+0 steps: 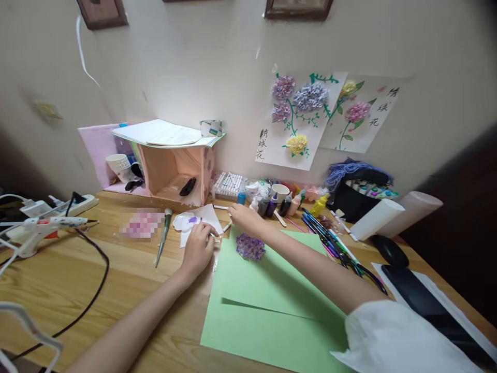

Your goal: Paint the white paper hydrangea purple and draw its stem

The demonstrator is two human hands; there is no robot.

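My left hand rests on the right part of a white paper, fingers bent, beside a small white palette with purple paint. What its fingers hold, if anything, is too small to tell. My right hand reaches past the top edge of the green paper, fingers together near a white marker; whether they grip something is hidden. A purple flower cluster lies on the green paper beneath my right forearm. Small paint bottles stand just beyond my right hand.
A glue gun with cables lies at the left, near a brush. A pink box stands against the wall. Pens, scissors and white paper rolls are on the right. Flower pictures hang above.
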